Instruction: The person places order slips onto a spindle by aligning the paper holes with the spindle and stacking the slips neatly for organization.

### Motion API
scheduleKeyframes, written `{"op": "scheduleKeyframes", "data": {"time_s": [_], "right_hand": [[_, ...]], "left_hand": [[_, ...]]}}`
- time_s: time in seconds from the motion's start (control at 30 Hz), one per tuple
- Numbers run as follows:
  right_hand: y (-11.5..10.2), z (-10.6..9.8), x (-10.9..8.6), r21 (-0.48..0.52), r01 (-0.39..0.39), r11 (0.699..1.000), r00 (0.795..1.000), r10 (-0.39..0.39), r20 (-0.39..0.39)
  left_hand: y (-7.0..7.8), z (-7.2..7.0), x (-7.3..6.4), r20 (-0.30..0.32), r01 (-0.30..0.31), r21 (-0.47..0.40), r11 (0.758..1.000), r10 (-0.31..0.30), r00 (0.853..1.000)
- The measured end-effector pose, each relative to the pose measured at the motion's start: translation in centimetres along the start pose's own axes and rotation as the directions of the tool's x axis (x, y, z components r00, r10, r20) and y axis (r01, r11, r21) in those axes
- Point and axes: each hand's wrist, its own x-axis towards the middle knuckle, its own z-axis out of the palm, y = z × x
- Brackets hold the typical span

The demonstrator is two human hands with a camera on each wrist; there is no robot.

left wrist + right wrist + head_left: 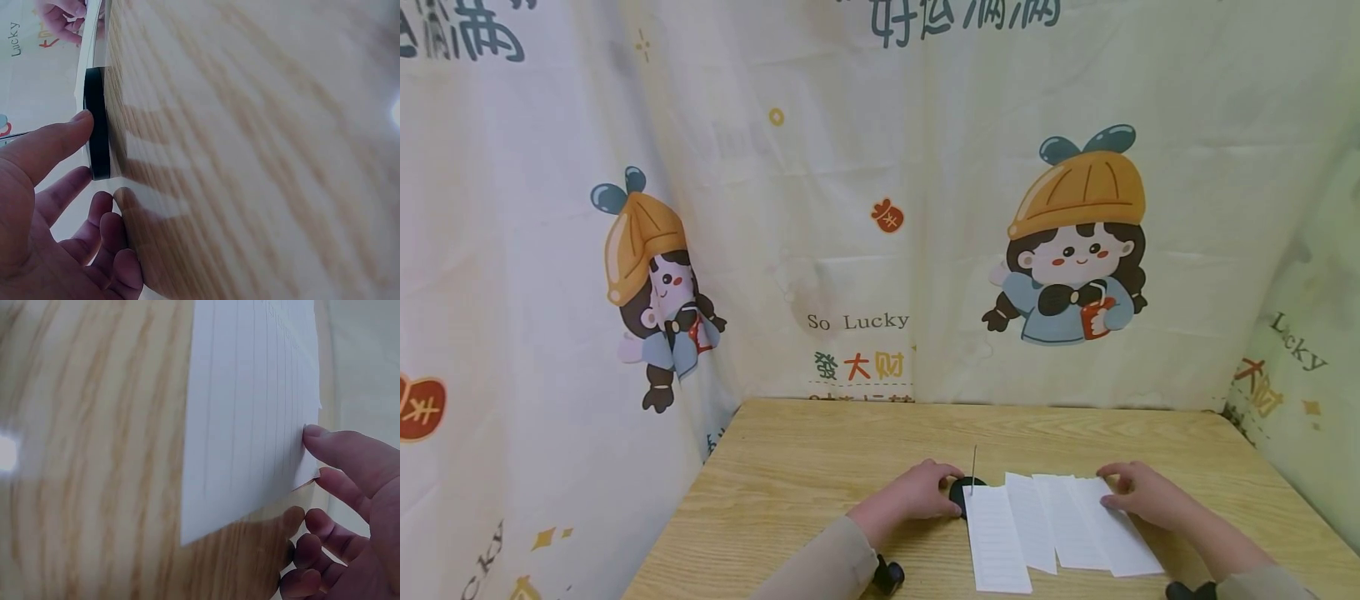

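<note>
My left hand (922,493) holds the rim of a black round base (956,497), thumb and forefinger at its edge in the left wrist view. A thin metal spike (974,463) stands upright from this base. The leftmost lined paper slip (997,542) covers part of the base, its top edge at the spike; whether it is pierced cannot be told. At the right, my right hand (1145,495) pinches the top corner of the rightmost slip (250,412). Two more slips, one left (1034,527) and one right (1069,523), lie overlapping between these.
Everything rests on a wood-grain table (820,467). A printed curtain (850,250) hangs behind the table and along its sides. Black wrist straps with devices show at the left wrist (889,575) and right wrist (1192,591).
</note>
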Motion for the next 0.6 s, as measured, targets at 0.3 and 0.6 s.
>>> {"op": "scheduleKeyframes", "data": {"time_s": [0.3,0.6], "right_hand": [[0.06,0.05,-0.02,0.031,0.041,0.999,0.999,-0.04,-0.036],[-0.15,0.43,-0.12,0.13,0.002,0.991,1.0,-0.001,-0.008]], "left_hand": [[-0.14,0.02,0.05,-0.006,-0.014,0.014,1.0,0.014,1.0],[-0.19,0.03,0.06,-0.006,-0.025,0.03,0.999,0.025,1.0]]}}
